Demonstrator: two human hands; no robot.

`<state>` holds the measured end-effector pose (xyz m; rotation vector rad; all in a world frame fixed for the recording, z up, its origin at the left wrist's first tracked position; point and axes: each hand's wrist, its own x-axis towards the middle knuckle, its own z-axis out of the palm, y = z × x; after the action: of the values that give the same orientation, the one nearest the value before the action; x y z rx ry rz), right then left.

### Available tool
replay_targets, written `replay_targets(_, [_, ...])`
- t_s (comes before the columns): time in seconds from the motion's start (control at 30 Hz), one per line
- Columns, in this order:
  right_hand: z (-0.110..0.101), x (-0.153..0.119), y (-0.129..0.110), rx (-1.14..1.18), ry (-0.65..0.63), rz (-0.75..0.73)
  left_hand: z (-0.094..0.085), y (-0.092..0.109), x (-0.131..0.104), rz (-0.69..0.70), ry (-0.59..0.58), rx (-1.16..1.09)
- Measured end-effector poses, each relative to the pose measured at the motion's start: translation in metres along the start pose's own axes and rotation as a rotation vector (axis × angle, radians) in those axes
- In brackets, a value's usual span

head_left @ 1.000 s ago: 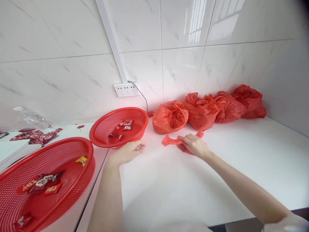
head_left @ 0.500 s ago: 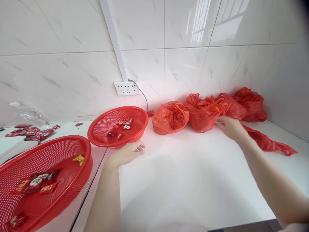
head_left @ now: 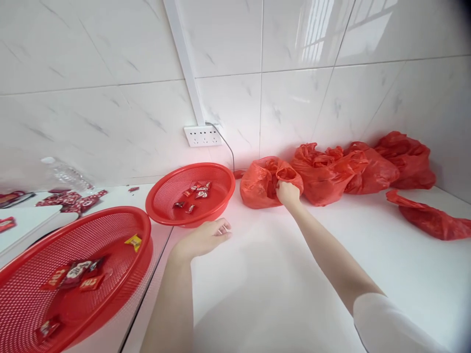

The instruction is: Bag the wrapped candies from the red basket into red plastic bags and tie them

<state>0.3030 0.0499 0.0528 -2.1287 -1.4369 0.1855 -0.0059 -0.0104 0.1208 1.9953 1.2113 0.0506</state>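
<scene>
My right hand [head_left: 289,192] is at the front right edge of the leftmost red plastic bag [head_left: 255,189]. Its fingers are closed on the rim of the bag's mouth, and the fingertips are partly hidden inside. My left hand [head_left: 209,237] hovers over the white table, loosely curled with fingers apart and nothing in it. Just beyond it stands a small red mesh basket [head_left: 159,208] with several wrapped candies [head_left: 201,194] inside. A larger red mesh basket [head_left: 145,245] at the left holds several candies, among them a yellow one [head_left: 134,242].
More red plastic bags [head_left: 324,179] line the wall to the right. A flatter red bag [head_left: 437,220] lies at the far right. Behind the baskets are a clear plastic bottle [head_left: 68,174] and red wrapped packets [head_left: 79,201]. A power socket [head_left: 203,136] with a cable is on the wall.
My right hand has moved left from the second bag to the leftmost bag and grips its rim. The view has shifted slightly; my left hand stays near the small basket.
</scene>
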Motion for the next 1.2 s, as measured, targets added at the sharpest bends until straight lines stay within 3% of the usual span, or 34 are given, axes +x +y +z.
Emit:
replay_targets(0.17, [-0.018,-0.009,0.002,0.267,0.165,-0.202,0.004,-0.002,0.006,0.011,0.009,-0.012])
replay_targets(0.27, [-0.030,-0.017,-0.001,0.737,0.204,-0.279,0.008,0.006,0.008,0.070,0.034,-0.026])
replay_targets(0.37, [-0.045,-0.030,-0.004,1.121,-0.004,-0.277,0.015,0.023,0.010,0.212,0.267,-0.050])
replay_targets(0.43, [-0.057,-0.041,-0.007,1.183,-0.213,-0.251,0.024,0.036,0.013,0.340,0.493,-0.016])
replay_targets(0.5, [-0.066,-0.052,-0.013,1.195,-0.401,-0.250,0.038,0.046,0.020,0.434,0.587,0.103])
replay_targets(0.57, [-0.072,-0.062,-0.021,1.268,-0.481,-0.252,0.055,0.049,0.030,0.447,0.513,0.245])
replay_targets(0.6, [-0.073,-0.066,-0.025,1.350,-0.462,-0.248,0.064,0.049,0.035,0.429,0.452,0.293])
replay_targets(0.73, [-0.079,-0.071,-0.034,1.847,-0.183,-0.243,0.092,0.038,0.055,0.378,0.314,0.359])
replay_targets(0.83, [-0.089,-0.069,-0.029,2.169,-0.095,-0.250,0.097,0.030,0.063,0.337,0.283,0.347])
replay_targets(0.93, [-0.097,-0.069,-0.024,2.350,-0.151,-0.217,0.093,0.029,0.063,0.376,0.310,0.242])
replay_targets(1.1, [-0.083,-0.085,-0.041,2.323,-0.322,-0.155,0.088,0.039,0.059,0.622,0.505,-0.144])
replay_targets(1.2, [-0.067,-0.098,-0.058,2.107,-0.426,-0.150,0.086,0.043,0.058,0.615,0.516,-0.198])
